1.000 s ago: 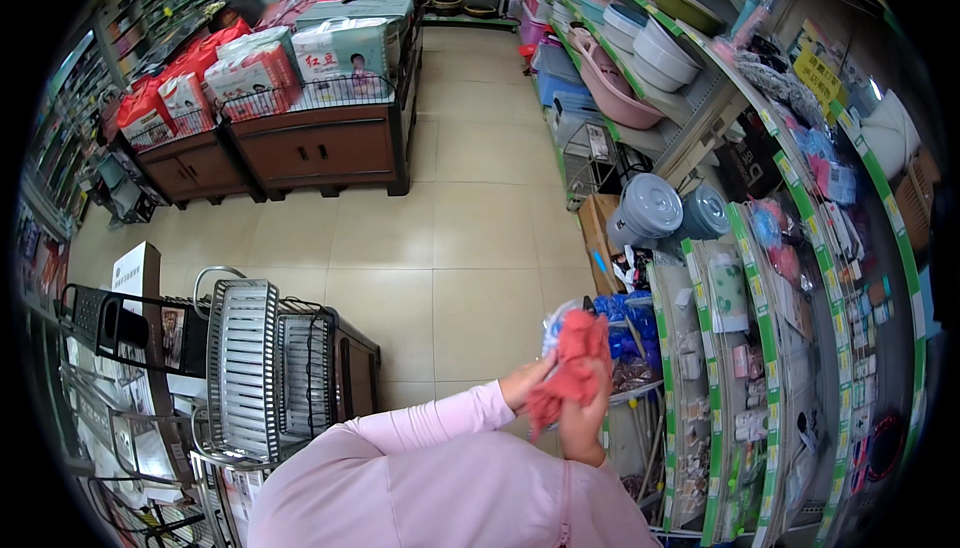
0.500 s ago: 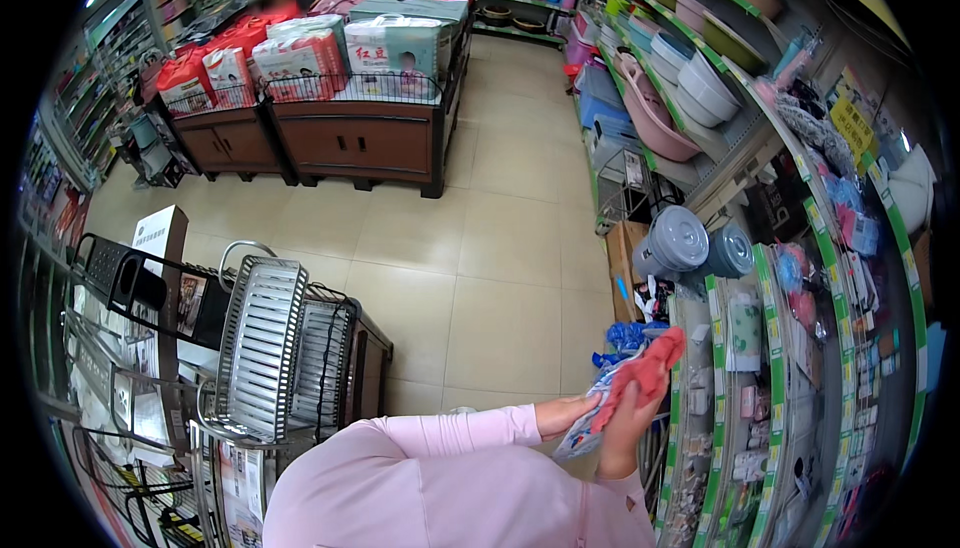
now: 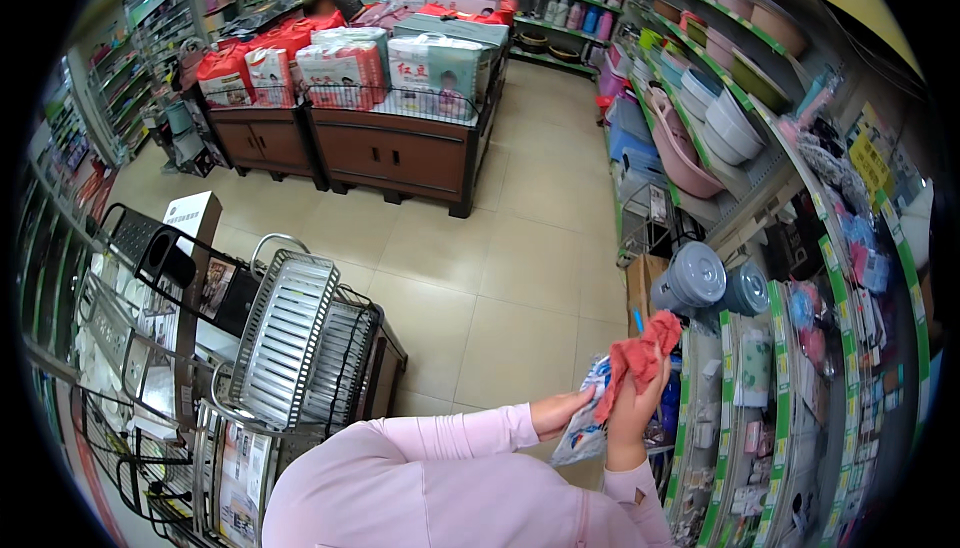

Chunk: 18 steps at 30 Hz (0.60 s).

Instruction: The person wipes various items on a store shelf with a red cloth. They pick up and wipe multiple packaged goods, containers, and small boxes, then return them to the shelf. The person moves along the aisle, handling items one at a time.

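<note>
Since a second ago my hands have dropped lower and further right in the view, and the red cloth, bunched low between them then, now stands up above my right hand, while the floor display has slid toward the upper middle.

At far left is a wire rack [image 3: 120, 278], and beside it a stack of metal dish racks [image 3: 285, 343] leaning on a dark stand. Beyond them, across the tiled floor [image 3: 520, 278], a brown display stand [image 3: 395, 153] carries big soft packages [image 3: 435, 68].

My left hand [image 3: 560, 411] reaches across from its pink sleeve [image 3: 440, 443], fingers closed on the edge of a blue-and-white plastic packet [image 3: 583, 428]. That packet hangs just between my two hands, its long axis running up and down.

My right hand [image 3: 632, 416] is upright, its grip closed around the red cloth [image 3: 640, 358], which sticks up and leans right toward the shelving. The cloth touches the top of the packet; the right hand is nearer it, the left lying just to its lower left.

Further right stand two grey lidded bins [image 3: 710, 283] on their sides, then green-edged shelves [image 3: 760, 388] of small hanging goods, with plastic basins [image 3: 725, 123] above.
</note>
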Available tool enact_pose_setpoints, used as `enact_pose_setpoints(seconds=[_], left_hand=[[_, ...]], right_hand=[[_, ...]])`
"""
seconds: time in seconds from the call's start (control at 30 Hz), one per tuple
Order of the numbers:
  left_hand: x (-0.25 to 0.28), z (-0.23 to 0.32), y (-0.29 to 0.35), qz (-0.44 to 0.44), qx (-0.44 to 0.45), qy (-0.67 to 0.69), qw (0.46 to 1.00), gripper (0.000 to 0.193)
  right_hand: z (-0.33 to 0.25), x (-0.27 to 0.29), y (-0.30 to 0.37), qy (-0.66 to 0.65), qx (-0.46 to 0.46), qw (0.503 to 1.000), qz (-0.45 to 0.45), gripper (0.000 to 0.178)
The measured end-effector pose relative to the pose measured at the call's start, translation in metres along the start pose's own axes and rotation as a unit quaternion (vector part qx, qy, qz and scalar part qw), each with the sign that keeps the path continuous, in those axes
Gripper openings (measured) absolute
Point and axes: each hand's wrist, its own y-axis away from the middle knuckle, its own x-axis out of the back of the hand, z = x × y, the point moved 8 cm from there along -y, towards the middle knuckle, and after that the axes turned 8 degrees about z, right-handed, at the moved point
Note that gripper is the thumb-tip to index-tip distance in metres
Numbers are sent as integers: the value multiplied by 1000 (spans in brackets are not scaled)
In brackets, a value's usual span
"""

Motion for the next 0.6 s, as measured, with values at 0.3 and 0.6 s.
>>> enact_pose_setpoints(seconds=[0.3,0.6], left_hand=[[27,79,8,-101,-141,78,982,36],[10,46,32,-38,-115,35,992,62]], right_hand=[[-51,-54,85,75,338,906,-242,57],[-40,-72,-3,-213,14,975,-60,58]])
